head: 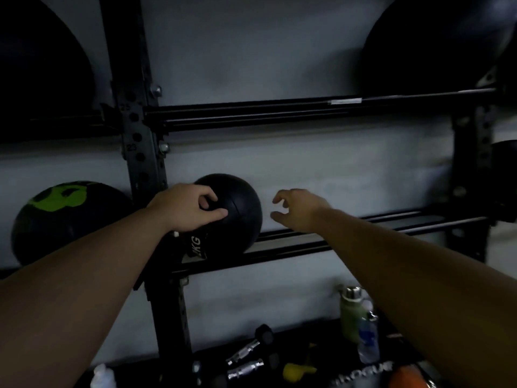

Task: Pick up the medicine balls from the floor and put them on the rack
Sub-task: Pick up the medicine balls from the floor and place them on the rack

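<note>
A small black medicine ball (237,211) marked "KG" rests on the two rails of the black rack's middle shelf (349,242), right beside the upright post (140,152). My left hand (187,208) lies on the ball's left upper side, fingers curled against it. My right hand (299,210) hovers just right of the ball, fingers apart and bent, touching nothing. A black and green medicine ball (67,219) sits on the same level left of the post.
Large black balls sit on the upper shelf at the far left (42,65) and far right (436,49). Below the rack lie a green bottle (352,312), a clear bottle (368,340), chrome handles (246,359), a yellow object (296,371) and an orange object (408,378).
</note>
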